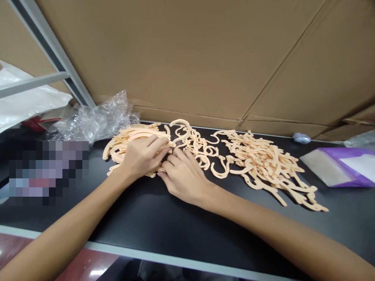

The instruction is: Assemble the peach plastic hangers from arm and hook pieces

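Observation:
My left hand [146,154] is closed in a pinch on a peach plastic hanger part [170,144], just a small end of which shows past the fingers. My right hand [184,173] meets it from the right with fingers bent and pressed together; whatever they grip is mostly hidden. Under and behind the left hand lies a pile of curved hanger arms [137,132]. Beyond the fingertips a larger curved piece [183,123] arches up; whether it joins the held part I cannot tell. Small hooks [202,144] are strewn behind the right hand.
A heap of joined hanger pieces [266,160] covers the table's right side. Farther right lies a purple and white packet [340,166], with a small bluish object [301,137] behind. Crumpled clear plastic [99,117] sits at back left. Cardboard [187,58] walls off the rear.

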The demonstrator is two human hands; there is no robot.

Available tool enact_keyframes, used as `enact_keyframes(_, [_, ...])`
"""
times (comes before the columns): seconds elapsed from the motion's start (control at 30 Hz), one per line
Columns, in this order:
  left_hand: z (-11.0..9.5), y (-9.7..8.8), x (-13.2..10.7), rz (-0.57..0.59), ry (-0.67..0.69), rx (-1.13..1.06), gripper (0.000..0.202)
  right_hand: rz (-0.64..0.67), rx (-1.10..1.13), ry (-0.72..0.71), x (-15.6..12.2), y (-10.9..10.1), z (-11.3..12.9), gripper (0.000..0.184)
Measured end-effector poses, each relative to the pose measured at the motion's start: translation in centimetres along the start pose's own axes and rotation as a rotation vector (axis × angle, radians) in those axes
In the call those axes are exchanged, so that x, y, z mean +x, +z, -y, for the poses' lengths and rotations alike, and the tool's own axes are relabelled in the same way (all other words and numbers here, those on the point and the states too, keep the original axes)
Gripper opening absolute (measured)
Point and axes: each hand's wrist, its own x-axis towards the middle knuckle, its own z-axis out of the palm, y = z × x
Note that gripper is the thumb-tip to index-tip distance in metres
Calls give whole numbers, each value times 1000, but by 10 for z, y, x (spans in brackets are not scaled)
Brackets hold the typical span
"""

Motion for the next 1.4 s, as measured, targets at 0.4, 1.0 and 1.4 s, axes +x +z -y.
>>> enact_keyframes(0.4, [-6, -6, 4, -1, 17, -20, 12, -161, 310, 225, -85, -63, -47, 15])
enact_keyframes(1.0, [-80, -20, 4, 271, 37, -516, 10, -315, 1174, 800, -102, -80, -75, 26])
enact_keyframes(1.4, [-87, -22, -1, 429, -120, -721, 6, -308, 1421, 798, -105, -61, -68, 19])
